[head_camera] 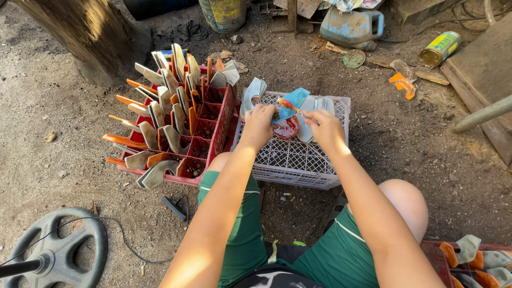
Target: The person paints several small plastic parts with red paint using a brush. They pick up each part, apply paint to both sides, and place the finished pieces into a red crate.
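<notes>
On the dirt ground (405,138), white crate (298,160)

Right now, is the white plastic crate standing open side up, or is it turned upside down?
Upside down. The white crate shows its lattice bottom facing up, and curved grey pieces lie on top of it, where both hands work.

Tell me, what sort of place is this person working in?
Probably an outdoor yard workshop: bare dirt ground, a thick tree trunk, a worn blue plastic jug, and a red plastic crate of curved grey-and-orange pieces.
</notes>
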